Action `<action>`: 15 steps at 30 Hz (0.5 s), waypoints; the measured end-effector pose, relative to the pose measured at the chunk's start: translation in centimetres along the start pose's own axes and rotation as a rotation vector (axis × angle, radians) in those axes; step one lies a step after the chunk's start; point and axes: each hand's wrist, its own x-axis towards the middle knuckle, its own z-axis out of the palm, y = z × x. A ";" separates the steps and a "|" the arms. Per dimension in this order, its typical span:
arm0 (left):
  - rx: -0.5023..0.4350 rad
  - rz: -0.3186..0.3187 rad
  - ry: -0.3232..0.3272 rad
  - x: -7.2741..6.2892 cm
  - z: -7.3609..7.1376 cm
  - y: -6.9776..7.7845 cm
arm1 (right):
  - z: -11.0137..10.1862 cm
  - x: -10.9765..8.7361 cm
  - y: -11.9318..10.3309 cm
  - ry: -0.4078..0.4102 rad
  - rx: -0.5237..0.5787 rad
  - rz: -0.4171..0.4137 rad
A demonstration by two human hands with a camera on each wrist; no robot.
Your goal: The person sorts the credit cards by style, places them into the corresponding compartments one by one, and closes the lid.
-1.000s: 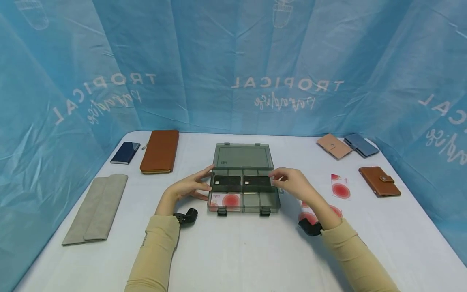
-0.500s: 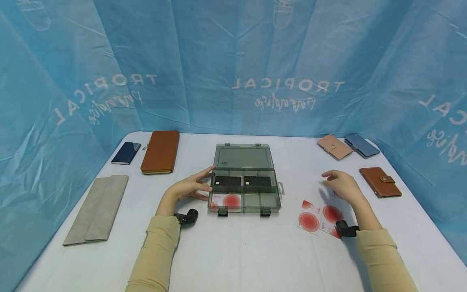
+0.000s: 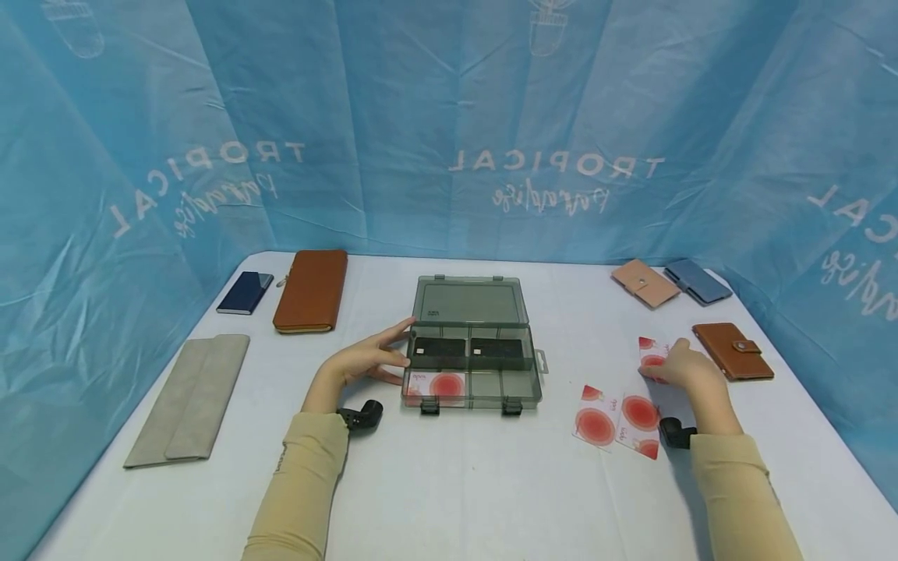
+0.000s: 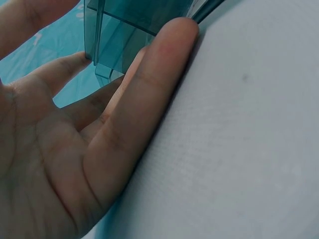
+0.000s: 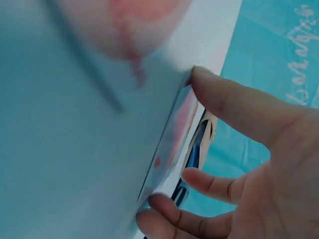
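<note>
My left hand point(image 3: 358, 362) rests against the left side of a translucent grey-green compartment box point(image 3: 521, 383), its fingers spread and fairly straight along the wall. The box's lid point(image 3: 471, 300) lies folded back. Inside, two black cards point(image 3: 440, 347) occupy the back compartments, and a red-and-white card point(image 3: 421, 386) lies front left. Off to the right, my right hand point(image 3: 687, 370) holds a red-and-white card point(image 3: 647, 345) at the tabletop. In the right wrist view, thumb and fingertips meet opposite edges of this card point(image 5: 179, 134).
Two more red-and-white cards point(image 3: 595, 425) lie nearer. A brown snap wallet point(image 3: 733, 351), tan wallet point(image 3: 644, 282) and blue wallet point(image 3: 697, 280) sit at right. On the left are a grey folder point(image 3: 188, 401), brown zip case point(image 3: 311, 291) and navy card holder point(image 3: 245, 293).
My right hand has left the box's right side, where a black card now lies released, and moved right onto the loose red-and-white card. My left hand has stayed at the box.
</note>
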 end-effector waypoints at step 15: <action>-0.003 -0.001 0.001 -0.1 0.1 0.2 | -0.3 1.9 0.0 -0.024 0.207 -0.243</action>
